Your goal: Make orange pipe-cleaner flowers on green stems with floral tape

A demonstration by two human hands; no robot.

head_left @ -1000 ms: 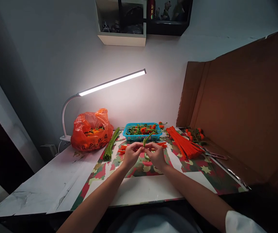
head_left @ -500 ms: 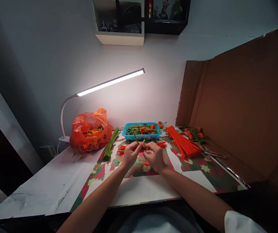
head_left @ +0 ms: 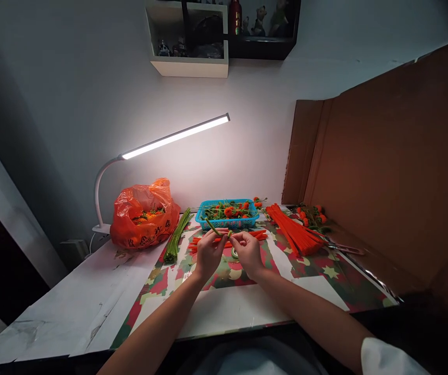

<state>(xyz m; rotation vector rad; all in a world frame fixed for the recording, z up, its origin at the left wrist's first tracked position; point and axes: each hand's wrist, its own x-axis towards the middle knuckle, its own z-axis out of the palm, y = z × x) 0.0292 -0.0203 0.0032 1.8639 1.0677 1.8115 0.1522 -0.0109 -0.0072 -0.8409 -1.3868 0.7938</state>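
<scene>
Over the middle of the table, my left hand point(head_left: 209, 255) is closed in a pinch on a green pipe cleaner point(head_left: 210, 226). One end of it slants up and left past my fingers. My right hand point(head_left: 248, 255) pinches the other part, where a short, pale green curl point(head_left: 229, 234) shows between the fingertips. The hands almost touch, and the fingers hide the stretch between them. Just beneath lies a small roll of tape point(head_left: 234, 253), partly covered by my right hand. Several short orange pipe cleaners point(head_left: 261, 235) lie behind the hands.
Behind stands a blue basket point(head_left: 227, 224) of orange flowers. To the left are a green pipe-cleaner bundle point(head_left: 177, 237), an orange plastic bag point(head_left: 146, 229) and a lamp point(head_left: 177, 136). An orange bundle point(head_left: 294, 229), scissors point(head_left: 347, 248) and a cardboard sheet point(head_left: 384, 166) are on the right.
The green pipe cleaner has tipped further left and lower. Its short end near my right fingertips now looks curled down, and my right hand has turned slightly. The whole view has shifted a little.
</scene>
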